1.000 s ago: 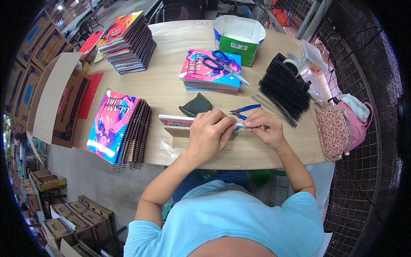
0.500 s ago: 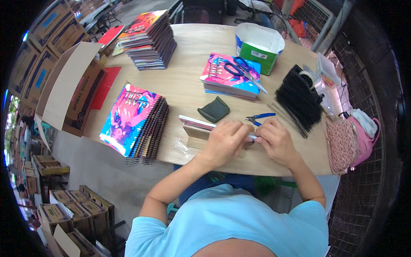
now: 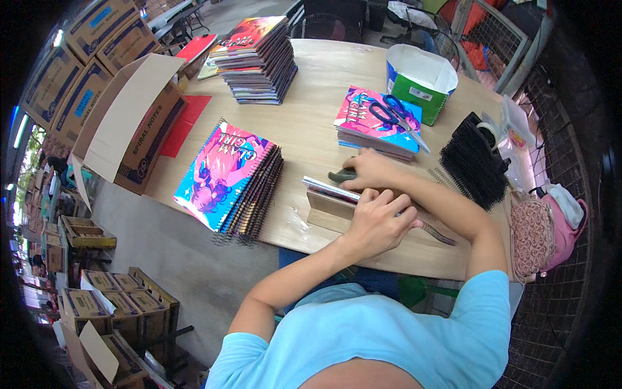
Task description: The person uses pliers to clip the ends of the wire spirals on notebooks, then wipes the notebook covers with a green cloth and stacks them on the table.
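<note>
A notebook (image 3: 322, 186), edge up, stands against a small wooden stand (image 3: 329, 219) near the table's front edge. My left hand (image 3: 382, 223) is closed over its right end, pressing it at the stand. A dark spiral coil (image 3: 439, 235) sticks out to the right from under that hand. Beyond the notebook my right hand (image 3: 370, 170) grips a dark green pad (image 3: 341, 175), partly hidden by its fingers. My right forearm crosses over the table there. Scissors (image 3: 396, 115) with blue handles lie on a stack of colourful notebook covers (image 3: 363, 120).
Coil-bound notebooks (image 3: 223, 175) are piled at left, with a taller stack (image 3: 256, 61) behind. An open carton (image 3: 146, 139) stands at the table's left edge. At right are a heap of black coils (image 3: 475, 162), a green box (image 3: 424, 91) and a pink bag (image 3: 564, 223).
My right hand has left the notebook's end, reached up and left, and taken hold of the green pad. My left hand stays on the notebook. The pliers are now hidden. The view has shifted.
</note>
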Demonstrator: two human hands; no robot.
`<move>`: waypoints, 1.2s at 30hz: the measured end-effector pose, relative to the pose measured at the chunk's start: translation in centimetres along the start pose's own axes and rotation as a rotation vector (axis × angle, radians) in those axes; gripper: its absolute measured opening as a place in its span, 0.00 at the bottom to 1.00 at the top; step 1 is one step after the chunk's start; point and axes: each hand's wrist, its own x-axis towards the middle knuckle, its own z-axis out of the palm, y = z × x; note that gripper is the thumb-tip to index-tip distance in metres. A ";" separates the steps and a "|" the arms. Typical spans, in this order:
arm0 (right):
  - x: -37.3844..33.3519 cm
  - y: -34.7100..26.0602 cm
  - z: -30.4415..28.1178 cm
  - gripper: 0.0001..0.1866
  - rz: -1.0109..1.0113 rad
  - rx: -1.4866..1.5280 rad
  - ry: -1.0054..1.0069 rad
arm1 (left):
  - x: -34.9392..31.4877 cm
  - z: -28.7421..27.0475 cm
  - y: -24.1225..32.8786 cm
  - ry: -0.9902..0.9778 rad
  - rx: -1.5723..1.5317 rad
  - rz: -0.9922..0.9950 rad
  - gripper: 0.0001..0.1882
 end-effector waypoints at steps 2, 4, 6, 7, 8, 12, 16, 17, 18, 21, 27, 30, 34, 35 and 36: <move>-2.4 3.1 -1.8 0.31 0.000 0.310 -0.163 | 1.4 -1.3 0.0 0.113 -0.141 0.028 0.12; -7.6 5.5 -2.9 0.30 -0.158 0.404 0.037 | 1.3 -2.0 -0.3 0.156 -0.131 -0.026 0.11; -11.0 6.3 -4.0 0.28 -0.330 0.681 0.065 | -0.3 -2.9 -1.7 0.114 0.055 -0.145 0.11; -12.2 6.2 -4.3 0.27 -0.419 0.919 -0.024 | -0.5 -3.2 -2.0 0.098 0.034 -0.141 0.11; -13.1 6.3 -4.2 0.26 -0.509 1.157 -0.113 | -0.4 -3.4 -2.3 0.083 0.014 -0.138 0.11; -14.4 6.8 -4.4 0.25 -0.335 0.652 0.186 | -0.2 -3.2 -2.2 0.076 -0.002 -0.150 0.10; -15.5 5.6 -4.3 0.22 -0.287 0.544 0.117 | -0.1 -3.3 -2.4 0.059 -0.002 -0.146 0.10; -15.6 5.8 -4.0 0.22 -0.354 0.653 0.117 | -0.1 -3.4 -2.4 0.057 0.002 -0.148 0.10; -15.6 6.3 -3.5 0.23 -0.421 0.761 0.117 | -0.1 -3.4 -2.4 0.055 0.007 -0.151 0.10; -15.9 6.2 -3.2 0.25 -0.329 0.559 0.071 | 0.1 -3.4 -2.3 0.041 0.002 -0.142 0.10; -15.3 5.4 -2.9 0.25 -0.219 0.595 0.136 | 0.1 -3.5 -2.2 0.041 -0.004 -0.130 0.11; -15.1 5.7 -2.3 0.25 -0.178 0.578 0.189 | 0.1 -3.8 -2.1 0.033 0.003 -0.145 0.11; -14.6 5.8 -2.8 0.28 -0.386 0.913 0.167 | -0.1 -3.6 -2.4 0.047 -0.024 -0.151 0.12; -14.1 5.9 -2.6 0.28 -0.291 0.762 0.210 | -0.1 -3.6 -2.5 0.058 -0.025 -0.162 0.13; -13.7 6.0 -2.3 0.28 -0.198 0.611 0.250 | -0.2 -3.7 -2.6 0.070 -0.026 -0.174 0.13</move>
